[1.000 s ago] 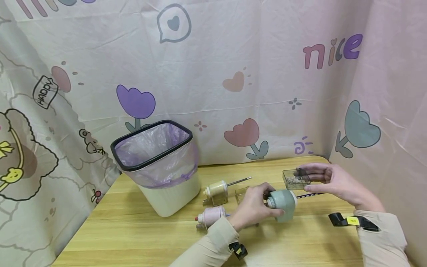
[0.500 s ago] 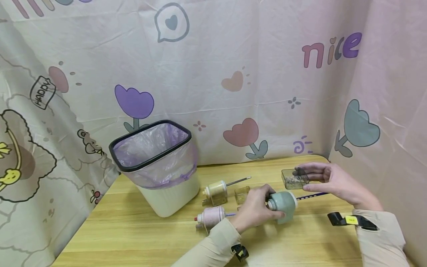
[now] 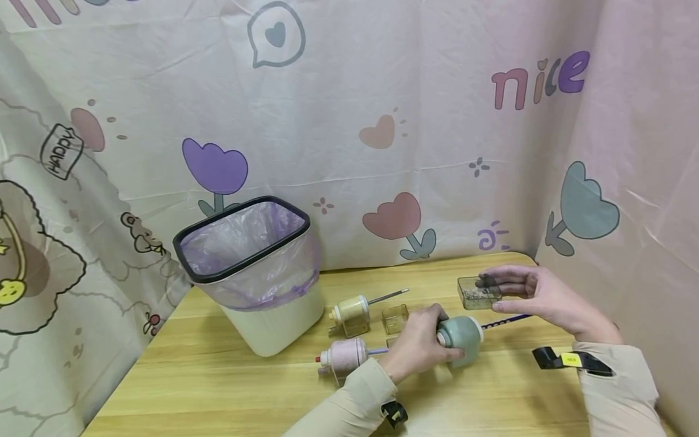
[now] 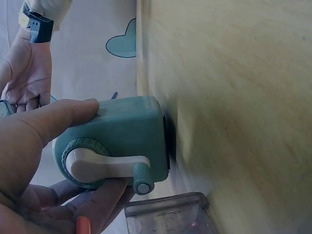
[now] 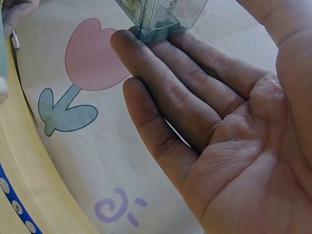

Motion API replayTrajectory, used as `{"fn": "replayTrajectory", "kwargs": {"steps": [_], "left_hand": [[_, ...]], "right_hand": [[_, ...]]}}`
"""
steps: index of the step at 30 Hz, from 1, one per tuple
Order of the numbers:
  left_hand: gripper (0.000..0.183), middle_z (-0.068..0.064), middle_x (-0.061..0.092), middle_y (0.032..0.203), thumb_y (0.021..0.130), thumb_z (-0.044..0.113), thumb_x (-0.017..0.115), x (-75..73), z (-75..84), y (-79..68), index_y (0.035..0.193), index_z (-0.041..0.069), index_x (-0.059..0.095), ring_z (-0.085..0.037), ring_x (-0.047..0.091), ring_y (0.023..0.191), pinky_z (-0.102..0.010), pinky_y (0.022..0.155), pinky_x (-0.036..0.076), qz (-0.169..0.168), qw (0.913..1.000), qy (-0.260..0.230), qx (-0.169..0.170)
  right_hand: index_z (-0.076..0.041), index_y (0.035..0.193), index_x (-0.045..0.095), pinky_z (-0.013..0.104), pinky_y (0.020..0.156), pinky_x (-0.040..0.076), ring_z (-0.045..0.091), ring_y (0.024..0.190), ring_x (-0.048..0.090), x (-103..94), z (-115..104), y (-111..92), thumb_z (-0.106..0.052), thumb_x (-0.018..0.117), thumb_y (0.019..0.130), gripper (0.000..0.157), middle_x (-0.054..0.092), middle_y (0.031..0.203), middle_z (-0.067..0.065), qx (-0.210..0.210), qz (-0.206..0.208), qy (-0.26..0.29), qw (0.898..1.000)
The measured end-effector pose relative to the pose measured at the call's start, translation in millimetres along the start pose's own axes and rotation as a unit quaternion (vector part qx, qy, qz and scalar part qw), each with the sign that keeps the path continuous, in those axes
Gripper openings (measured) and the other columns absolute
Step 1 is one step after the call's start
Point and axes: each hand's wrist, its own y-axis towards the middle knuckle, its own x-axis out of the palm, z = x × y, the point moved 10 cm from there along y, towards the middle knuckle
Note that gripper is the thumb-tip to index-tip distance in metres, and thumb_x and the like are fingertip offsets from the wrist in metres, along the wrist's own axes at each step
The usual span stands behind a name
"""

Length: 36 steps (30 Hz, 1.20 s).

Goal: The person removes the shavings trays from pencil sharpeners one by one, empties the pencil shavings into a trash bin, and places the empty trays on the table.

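Note:
In the head view my left hand (image 3: pixel 417 343) grips a teal crank pencil sharpener (image 3: pixel 464 337) above the wooden table. A dark blue pencil (image 3: pixel 505 321) with white dots sticks out of its right side. The left wrist view shows the thumb on the sharpener's body and the white crank (image 4: pixel 109 165) with a teal knob. Behind the sharpener, my right hand (image 3: pixel 537 297) pinches a see-through shavings tray (image 3: pixel 475 294) between thumb and fingertips. Shavings lie in the tray. Dark smudges mark the right fingertips. The right wrist view shows only part of the tray.
A white bin (image 3: pixel 286 331) with a purple liner and black rim stands at the left. Beside it lie a yellow sharpener (image 3: pixel 352 312) and a pink sharpener (image 3: pixel 344 358), each with a pencil. A clear tray (image 3: pixel 394 321) sits behind my left hand.
My left hand and the teal sharpener shift slightly, showing more of the clear tray behind. Both hands keep their hold. The head view drifts a little to the right.

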Motion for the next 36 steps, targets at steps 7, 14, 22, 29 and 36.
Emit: {"fn": "replayTrajectory", "kwargs": {"steps": [7,14,22,29,36], "left_hand": [[0.052,0.008,0.064,0.091,0.066,0.033,0.093,0.8,1.6,1.2,0.1,0.016,0.059,0.0,0.057,0.076,-0.011,0.063,0.048,-0.004,1.0,0.005,-0.002],[0.056,0.01,0.06,0.086,0.064,0.04,0.094,0.4,6.3,1.2,0.098,0.018,0.055,0.001,0.053,0.07,-0.011,0.059,0.046,-0.01,0.9982,0.059,-0.006],[0.062,0.011,0.06,0.083,0.062,0.051,0.092,-1.2,12.9,0.2,0.099,0.02,0.055,0.0,0.053,0.067,-0.011,0.058,0.044,-0.001,0.9912,0.132,0.013],[0.069,0.007,0.065,0.088,0.061,0.056,0.091,-1.3,16.0,1.5,0.107,0.018,0.056,-0.003,0.058,0.069,-0.013,0.059,0.048,0.007,0.9872,0.159,0.015],[0.073,0.009,0.063,0.082,0.059,0.065,0.088,-1.5,18.9,1.7,0.106,0.018,0.056,-0.003,0.054,0.063,-0.013,0.053,0.044,0.015,0.981,0.193,0.016]], "right_hand": [[-0.005,0.138,0.055,0.024,0.085,0.059,0.0,0.11,0.066,1.5,2.6,2.7,-0.011,0.075,0.089,0.053,0.069,0.126,-0.013,0.002,-0.009,0.002,1.0],[0.0,0.137,0.054,0.02,0.087,0.057,0.001,0.108,0.067,2.1,5.1,5.3,-0.009,0.076,0.088,0.054,0.069,0.123,-0.015,-0.006,-0.008,-0.001,1.0],[-0.002,0.137,0.055,0.021,0.087,0.058,0.001,0.109,0.067,4.5,6.9,6.8,-0.008,0.075,0.088,0.053,0.069,0.125,-0.013,-0.007,-0.012,-0.006,1.0],[-0.003,0.137,0.055,0.02,0.087,0.057,0.001,0.11,0.067,3.6,6.7,6.3,-0.009,0.074,0.09,0.051,0.069,0.126,-0.011,-0.005,-0.015,-0.004,1.0],[-0.002,0.137,0.055,0.021,0.087,0.058,0.002,0.109,0.067,3.0,8.8,6.3,-0.01,0.074,0.09,0.052,0.069,0.125,-0.011,0.005,-0.014,-0.004,1.0]]}}
